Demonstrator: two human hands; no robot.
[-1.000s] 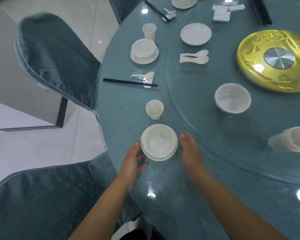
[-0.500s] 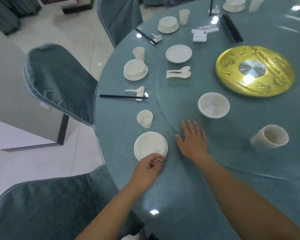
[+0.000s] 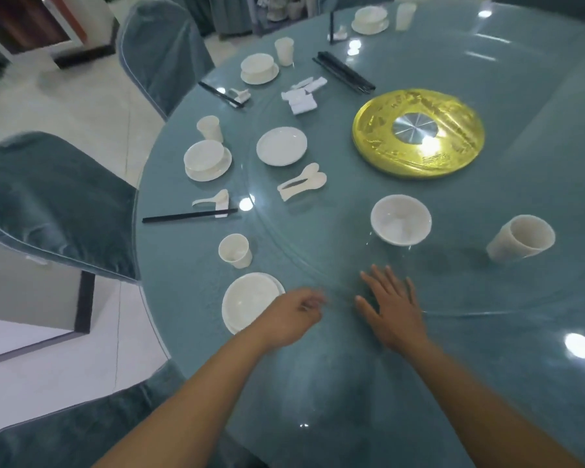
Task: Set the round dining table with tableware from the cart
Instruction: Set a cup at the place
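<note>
Nearest place setting on the round teal glass-topped bench (image 3: 318,417) is part done: white bowl on its white saucer (image 3: 250,304) sits at the near-left edge, small white cup (image 3: 235,250) just beyond it. No spoon, rest or chopsticks there yet, unlike the next setting along the left edge, which has black chopsticks (image 3: 190,216) laid across a white rest with a spoon.

Left hand (image 3: 293,315) hovers just right of the saucer, fingers (image 3: 313,304) loosely curled; blurred, nothing seen in them, though a pinch on something small cannot be ruled out. Right hand (image 3: 390,305) lies flat, fingers spread and straight, palm down on the rim of the clear glass turntable (image 3: 453,282), holding nothing.

Likely step: turn the turntable to bring spares within reach. The pair of white ceramic spoons (image 3: 301,185), loose white bowl (image 3: 401,219) and tipped stack of white cups (image 3: 520,238) all ride on it.

Doing it well: keep the palm flat, push slowly and evenly. The cup stack lies on its side and could roll; the spoons may slide. Stop when the spoons are near the left hand. Then copy the neighbouring layout.
</note>
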